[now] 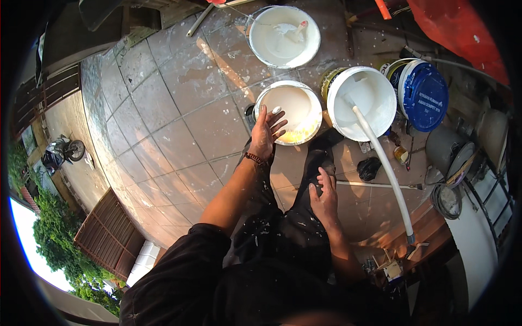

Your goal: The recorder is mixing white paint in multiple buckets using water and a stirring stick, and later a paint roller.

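Observation:
My left hand, with a bracelet at the wrist, is held over the near edge of a bucket of cream-coloured paint. Its fingers are apart, and a small white spot shows by the fingertips; whether it is paint or a small object I cannot make out. Lower and to the right, my right hand hovers by my leg, its fingers loosely apart with nothing seen in them. Right of the cream paint stands a white bucket with a long white pole leaning out of it.
Farther off is a white basin holding white paint and a brush. At the right are a blue-lidded bucket, a black plastic bag, a small bottle and coiled cable. Paint-spotted tiles extend left.

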Available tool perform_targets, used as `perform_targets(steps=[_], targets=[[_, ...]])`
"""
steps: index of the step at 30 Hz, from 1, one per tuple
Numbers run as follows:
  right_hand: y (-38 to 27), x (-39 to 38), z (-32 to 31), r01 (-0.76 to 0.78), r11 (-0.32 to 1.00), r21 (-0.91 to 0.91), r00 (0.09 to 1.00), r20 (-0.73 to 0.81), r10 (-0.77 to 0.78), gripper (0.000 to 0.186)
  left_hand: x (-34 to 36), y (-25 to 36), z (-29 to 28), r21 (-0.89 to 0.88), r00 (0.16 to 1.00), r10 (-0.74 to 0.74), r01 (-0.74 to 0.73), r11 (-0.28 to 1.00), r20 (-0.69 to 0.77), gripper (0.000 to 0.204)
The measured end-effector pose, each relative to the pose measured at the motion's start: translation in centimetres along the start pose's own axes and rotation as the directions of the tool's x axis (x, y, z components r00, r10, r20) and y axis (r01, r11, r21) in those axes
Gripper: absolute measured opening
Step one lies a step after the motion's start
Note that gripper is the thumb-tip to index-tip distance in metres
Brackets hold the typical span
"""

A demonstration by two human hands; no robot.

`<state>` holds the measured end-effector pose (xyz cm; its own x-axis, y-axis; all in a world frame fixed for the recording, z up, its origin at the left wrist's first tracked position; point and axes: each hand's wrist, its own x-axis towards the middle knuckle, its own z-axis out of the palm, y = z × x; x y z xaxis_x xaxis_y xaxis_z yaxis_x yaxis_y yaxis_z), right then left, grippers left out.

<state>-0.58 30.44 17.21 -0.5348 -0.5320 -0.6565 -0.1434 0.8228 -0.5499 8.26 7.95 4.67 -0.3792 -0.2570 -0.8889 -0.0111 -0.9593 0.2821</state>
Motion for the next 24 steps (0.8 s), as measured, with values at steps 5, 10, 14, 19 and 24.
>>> perform_targets(steps=[5, 10, 14, 19, 24], targets=[[-2.0, -1.4, 2.8, 0.041, 0.999, -0.019, 0.991, 0.128, -0.038, 0.054, 0.9, 1.2, -3.3, 0.001, 1.0, -0.02, 0.02, 1.0, -0.013, 0.082], [4.5, 1.1, 5.7, -0.022, 0.999, 0.04, 0.996, 0.082, 0.019, 0.039, 2.0, 0.1, -3.7, -0.034, 0.998, -0.061, 0.06, 0.998, -0.024, 0.082], [7.4, 10.6, 10.9, -0.1, 0.953, 0.285, 0.995, 0.009, 0.102, 0.024, 3.8, -1.1, -5.0, -0.064, 0.998, -0.037, 0.034, 0.997, -0.054, 0.081], [14.6, 25.4, 20.8, -0.019, 0.897, 0.442, 0.991, -0.108, 0.074, 0.024, 6.9, -0.8, -4.6, -0.11, 0.996, 0.038, -0.047, 0.993, -0.084, 0.071], [16.7, 35.5, 28.1, -0.171, 0.951, 0.258, 0.937, -0.257, 0.238, 0.035, 9.4, 1.7, -6.7, -0.11, 0.982, 0.163, -0.173, 0.979, -0.093, 0.061]])
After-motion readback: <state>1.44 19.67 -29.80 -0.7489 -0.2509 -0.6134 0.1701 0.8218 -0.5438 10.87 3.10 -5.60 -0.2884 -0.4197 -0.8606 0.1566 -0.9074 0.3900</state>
